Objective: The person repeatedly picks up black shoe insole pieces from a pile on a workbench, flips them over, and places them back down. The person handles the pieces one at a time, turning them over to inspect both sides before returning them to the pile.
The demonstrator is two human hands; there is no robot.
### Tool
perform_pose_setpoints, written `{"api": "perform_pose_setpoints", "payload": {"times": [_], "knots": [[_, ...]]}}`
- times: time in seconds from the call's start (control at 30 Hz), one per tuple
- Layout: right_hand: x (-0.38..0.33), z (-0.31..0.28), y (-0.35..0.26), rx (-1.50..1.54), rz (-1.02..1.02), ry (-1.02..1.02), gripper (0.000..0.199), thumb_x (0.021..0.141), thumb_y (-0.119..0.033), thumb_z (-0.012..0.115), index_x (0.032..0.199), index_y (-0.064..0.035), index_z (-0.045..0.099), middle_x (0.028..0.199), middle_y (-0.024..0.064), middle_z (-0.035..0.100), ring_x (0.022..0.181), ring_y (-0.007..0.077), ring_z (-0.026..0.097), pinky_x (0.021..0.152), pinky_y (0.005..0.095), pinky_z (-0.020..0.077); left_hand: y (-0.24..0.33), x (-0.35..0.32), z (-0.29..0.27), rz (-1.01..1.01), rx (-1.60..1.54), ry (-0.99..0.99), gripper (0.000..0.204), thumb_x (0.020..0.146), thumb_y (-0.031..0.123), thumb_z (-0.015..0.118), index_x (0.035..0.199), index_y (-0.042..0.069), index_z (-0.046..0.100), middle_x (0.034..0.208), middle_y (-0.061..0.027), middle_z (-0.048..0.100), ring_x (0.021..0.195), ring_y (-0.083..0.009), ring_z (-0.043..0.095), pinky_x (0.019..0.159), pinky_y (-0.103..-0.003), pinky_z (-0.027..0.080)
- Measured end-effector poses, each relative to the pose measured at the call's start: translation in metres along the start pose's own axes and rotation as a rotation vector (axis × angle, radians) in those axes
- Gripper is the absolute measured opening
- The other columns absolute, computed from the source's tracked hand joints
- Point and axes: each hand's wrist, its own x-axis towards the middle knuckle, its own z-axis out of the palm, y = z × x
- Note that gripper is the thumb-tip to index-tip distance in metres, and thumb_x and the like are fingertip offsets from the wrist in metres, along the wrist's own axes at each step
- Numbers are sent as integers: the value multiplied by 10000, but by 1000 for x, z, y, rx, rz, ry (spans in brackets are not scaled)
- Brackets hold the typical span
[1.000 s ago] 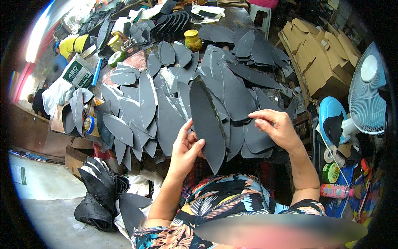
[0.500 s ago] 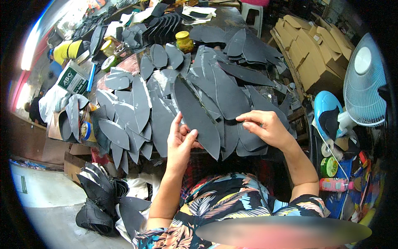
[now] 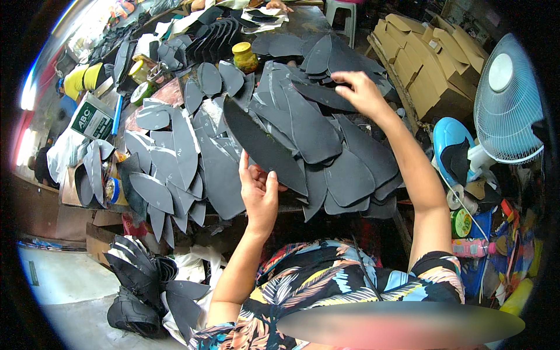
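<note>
My left hand [image 3: 260, 195] holds a dark grey, leaf-shaped piece of foam-like sheet [image 3: 261, 142] by its lower edge, thumb in front. The piece is tilted above others like it. My right hand [image 3: 364, 96] is stretched forward to the far right side of the table, thumb and fingers apart, with nothing seen between them. Its fingertips are over the end of a narrow dark piece [image 3: 321, 97], close to a stack of pointed pieces [image 3: 335, 56]; I cannot tell if they touch. Large rounded grey pieces [image 3: 312, 131] overlap under and beside my hands.
More cut pieces [image 3: 166, 154] with white marks cover the left of the table. A yellow jar [image 3: 244, 57] stands at the back. Cardboard boxes [image 3: 429, 67] and a blue fan [image 3: 504, 99] are at the right. A person's hand [image 3: 279, 6] shows at the far edge.
My right hand has moved forward, away from the held piece, toward the far stack. The piece in my left hand has turned, showing a darker face. The whole view has shifted slightly.
</note>
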Motion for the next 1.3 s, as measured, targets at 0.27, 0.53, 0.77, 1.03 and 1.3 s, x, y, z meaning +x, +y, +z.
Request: {"api": "perform_pose_setpoints", "payload": {"times": [0.27, 0.53, 0.77, 1.03, 1.3], "knots": [[51, 33, 87, -314, 137, -27, 441, 904, -387, 640, 1321, -242, 632, 1361, 130, 597, 1267, 339, 548, 1043, 435, 447, -9, 7, 0, -35, 45, 32, 743, 922, -92, 531, 1565, 63, 193, 943, -33, 467, 684, -50, 505, 551, -212, 533], [59, 10, 103, -251, 184, 57, 312, 949, -413, 597, 1142, -179, 672, 1015, 147, 717, 1008, 366, 669, 857, 469, 526, -10, 3, 4, -7, 53, 57, 729, 916, -105, 523, 1559, 65, 223, 967, -29, 467, 665, -48, 504, 553, -206, 516], [58, 38, 94, -369, 170, 23, 503, 921, -427, 629, 1344, -165, 559, 1339, 140, 604, 1273, 364, 528, 1038, 476, 445, -19, -1, 4, 101, 171, 75, 744, 894, -118, 543, 1555, 70, 258, 956, -22, 468, 657, -44, 472, 561, -189, 448], [72, 1, 113, -186, 134, 280, 361, 980, -389, 534, 1267, -195, 638, 1023, 210, 702, 985, 405, 673, 835, 494, 530, -18, -3, 5, 83, 157, 88, 747, 888, -128, 545, 1553, 64, 263, 945, -18, 463, 650, -41, 455, 565, -180, 423], [79, -70, 132, -327, 145, 672, 431, 983, -454, 526, 1234, -130, 659, 977, 189, 712, 958, 397, 676, 798, 487, 535, -17, -4, 5, 105, 137, 71, 740, 886, -139, 535, 1549, 43, 261, 932, -12, 459, 657, -35, 448, 573, -166, 399]]}}
